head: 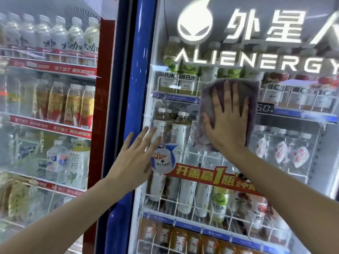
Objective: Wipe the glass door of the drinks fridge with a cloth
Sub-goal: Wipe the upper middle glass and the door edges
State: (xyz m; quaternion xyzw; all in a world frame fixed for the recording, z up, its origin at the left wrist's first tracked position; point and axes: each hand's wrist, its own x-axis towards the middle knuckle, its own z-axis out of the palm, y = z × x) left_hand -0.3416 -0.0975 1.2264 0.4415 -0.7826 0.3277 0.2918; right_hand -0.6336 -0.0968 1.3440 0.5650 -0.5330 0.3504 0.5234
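Head view: at the far left a second fridge point(49, 107) with a red frame is seen, its shelves filled with bottles; red shelf strips carry white writing too blurred to be read, and one near bottle point(79, 167) is marked 茶粹. The left hand point(134, 158) is held open, fingers straight and spread, at the blue door frame point(126, 107) and the left edge of the glass door point(286, 162). On the glass a white alien head, 外星人 (cut off at the right) and ALIENERGY are lit. Bottles labelled 維B水 point(167, 77) are shelved behind it; a red banner point(211, 177) reads 开盖赢1瓶. The purplish cloth point(253, 92) is pressed flat to the glass by the open right hand point(226, 121), fingers extended. Right-hand labels read 維C水.
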